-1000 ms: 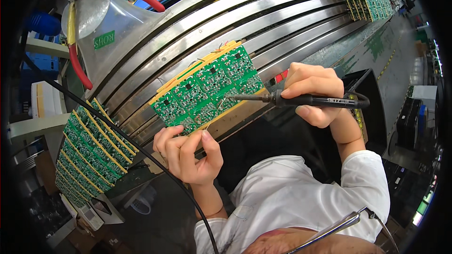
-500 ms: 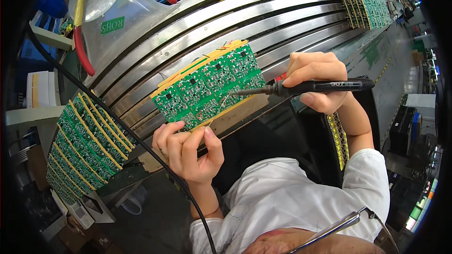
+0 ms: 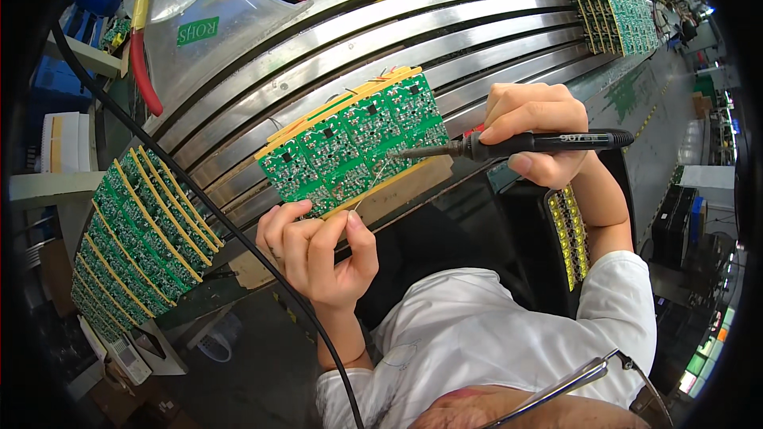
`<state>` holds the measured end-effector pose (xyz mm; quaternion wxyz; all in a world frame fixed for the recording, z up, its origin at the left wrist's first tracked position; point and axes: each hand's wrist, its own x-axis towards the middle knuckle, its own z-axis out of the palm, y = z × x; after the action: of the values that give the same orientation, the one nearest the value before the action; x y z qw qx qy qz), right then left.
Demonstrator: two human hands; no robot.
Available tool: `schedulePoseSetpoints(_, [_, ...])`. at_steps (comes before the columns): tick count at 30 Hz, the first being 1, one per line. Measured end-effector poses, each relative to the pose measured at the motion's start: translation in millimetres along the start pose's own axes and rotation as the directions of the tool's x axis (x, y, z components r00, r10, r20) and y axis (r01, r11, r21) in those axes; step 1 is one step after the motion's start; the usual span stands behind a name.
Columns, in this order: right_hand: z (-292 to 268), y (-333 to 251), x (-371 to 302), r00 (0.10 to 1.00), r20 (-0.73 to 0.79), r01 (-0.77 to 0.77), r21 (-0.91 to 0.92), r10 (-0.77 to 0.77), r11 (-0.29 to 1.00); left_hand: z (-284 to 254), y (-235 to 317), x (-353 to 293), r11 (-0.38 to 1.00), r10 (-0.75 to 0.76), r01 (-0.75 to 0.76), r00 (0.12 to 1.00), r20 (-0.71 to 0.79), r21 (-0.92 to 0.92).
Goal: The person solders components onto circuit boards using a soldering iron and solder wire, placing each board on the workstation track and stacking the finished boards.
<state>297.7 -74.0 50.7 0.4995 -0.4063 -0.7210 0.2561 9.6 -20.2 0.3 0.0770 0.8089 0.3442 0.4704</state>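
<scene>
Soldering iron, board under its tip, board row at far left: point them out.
Soldering iron (image 3: 531, 144), head view: black handle.
Circuit board under the tip (image 3: 358, 143), head view: middle of its green face.
Circuit board row (image 3: 143, 238), head view: green surface mid-row.

The silver slatted metal worktop (image 3: 477, 1) is smooth and shiny, lightly marked. The green rectangular circuit board (image 3: 326, 157) looks rough, dotted with bright metallic specks. The black pen-shaped soldering iron (image 3: 584, 141) pairs a smooth plastic-looking handle with a dull grey metal barrel (image 3: 433, 152). Far left, the curved red grip (image 3: 142, 79) appears glossy plastic; near, the white shirt (image 3: 477, 318) is matt cloth.
</scene>
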Motion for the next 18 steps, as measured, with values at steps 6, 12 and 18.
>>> schedulePoseSetpoints(6, [-3,-3,5,0.999,0.049,0.006,-0.033,-0.005,0.999,0,2,2,1.0,0.009,-0.009,1.0,0.004,0.001])
schedulePoseSetpoints(12, [-7,-2,14,0.995,0.089,0.038,-0.043,-0.034,0.998,2,2,-1,1.0,0.008,-0.008,1.0,0.003,0.014])
schedulePoseSetpoints(18, [-11,-3,19,0.99,0.129,0.069,-0.07,-0.059,0.995,0,3,1,1.0,0.002,-0.002,1.0,0.0,0.016])
